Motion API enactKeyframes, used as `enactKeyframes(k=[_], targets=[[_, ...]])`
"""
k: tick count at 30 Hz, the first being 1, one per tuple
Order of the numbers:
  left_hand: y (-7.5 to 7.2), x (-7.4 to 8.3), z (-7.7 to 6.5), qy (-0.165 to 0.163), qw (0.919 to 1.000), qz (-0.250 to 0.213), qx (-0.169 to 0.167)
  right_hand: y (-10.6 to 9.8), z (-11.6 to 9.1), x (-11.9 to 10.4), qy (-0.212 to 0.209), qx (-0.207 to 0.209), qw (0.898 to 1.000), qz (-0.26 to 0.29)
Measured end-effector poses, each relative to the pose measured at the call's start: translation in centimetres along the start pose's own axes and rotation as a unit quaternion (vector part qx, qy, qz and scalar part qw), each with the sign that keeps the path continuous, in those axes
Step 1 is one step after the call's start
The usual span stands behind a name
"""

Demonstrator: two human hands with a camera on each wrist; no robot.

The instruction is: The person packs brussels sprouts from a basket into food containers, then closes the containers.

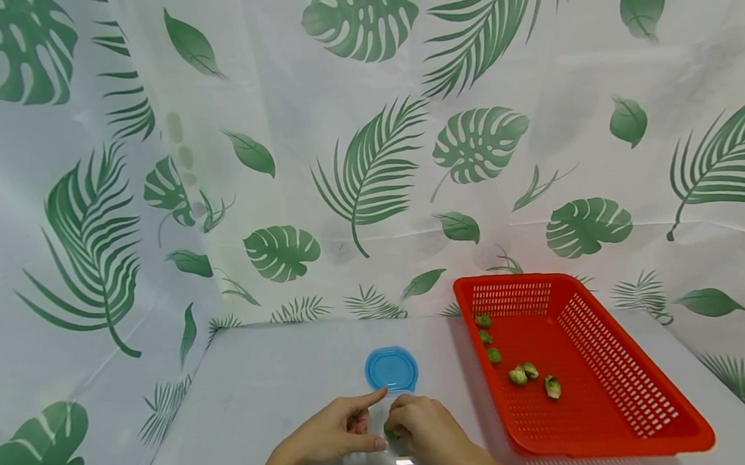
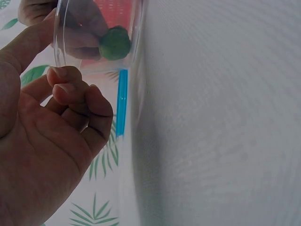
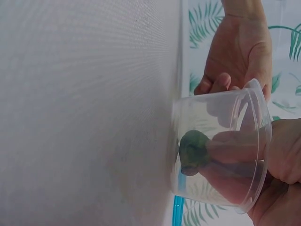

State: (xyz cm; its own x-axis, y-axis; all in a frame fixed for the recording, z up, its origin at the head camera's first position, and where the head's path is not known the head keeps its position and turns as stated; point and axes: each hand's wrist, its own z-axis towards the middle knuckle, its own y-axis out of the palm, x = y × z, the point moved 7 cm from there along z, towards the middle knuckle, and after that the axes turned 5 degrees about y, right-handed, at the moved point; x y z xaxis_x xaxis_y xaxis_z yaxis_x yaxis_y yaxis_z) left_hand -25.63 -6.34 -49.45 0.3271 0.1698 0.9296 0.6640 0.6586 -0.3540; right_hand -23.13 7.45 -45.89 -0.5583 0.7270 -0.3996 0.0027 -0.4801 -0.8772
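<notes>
A clear plastic tub (image 3: 202, 110) stands upright on the table in front of me. My right hand (image 1: 432, 430) reaches down through its mouth and pinches a green Brussels sprout (image 3: 194, 150) near the bottom. The left hand (image 1: 331, 433) holds the tub's left side, thumb and index finger spread around the rim, the other fingers curled beside the wall. Just beyond the tub, a round blue lid (image 1: 391, 369) lies flat on the table.
To the right stands a red plastic basket (image 1: 608, 403) with slotted sides. Several Brussels sprouts (image 1: 553, 387) lie in it, mostly along its left side. A leaf-patterned sheet (image 1: 375, 275) hangs behind and beside the white table (image 1: 260, 384).
</notes>
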Motion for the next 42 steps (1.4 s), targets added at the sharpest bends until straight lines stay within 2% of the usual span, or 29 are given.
enactKeyframes(k=[10, 24, 29, 37, 42], targets=[[0.1, -0.2, 0.0, -0.006, 0.9999, -0.012, 0.000, 0.0, 0.0, 0.3, 0.010, 0.013, 1.000, -0.003], [0.0, -0.1, 0.0, -0.008, 0.9997, -0.023, 0.008, -0.4, -0.1, 0.1, -0.005, 0.016, 1.000, 0.013], [0.1, 0.0, 0.0, -0.005, 0.9997, -0.025, 0.005, -0.7, -0.1, 0.5, 0.012, 0.011, 0.999, 0.029], [0.1, 0.0, 0.1, -0.006, 0.9998, -0.020, 0.005, -1.7, -0.4, 0.3, -0.007, 0.058, 0.997, 0.042], [0.1, 0.1, 0.1, -0.007, 0.9998, -0.020, 0.006, -2.3, -0.4, 0.2, 0.000, 0.057, 0.997, 0.054]])
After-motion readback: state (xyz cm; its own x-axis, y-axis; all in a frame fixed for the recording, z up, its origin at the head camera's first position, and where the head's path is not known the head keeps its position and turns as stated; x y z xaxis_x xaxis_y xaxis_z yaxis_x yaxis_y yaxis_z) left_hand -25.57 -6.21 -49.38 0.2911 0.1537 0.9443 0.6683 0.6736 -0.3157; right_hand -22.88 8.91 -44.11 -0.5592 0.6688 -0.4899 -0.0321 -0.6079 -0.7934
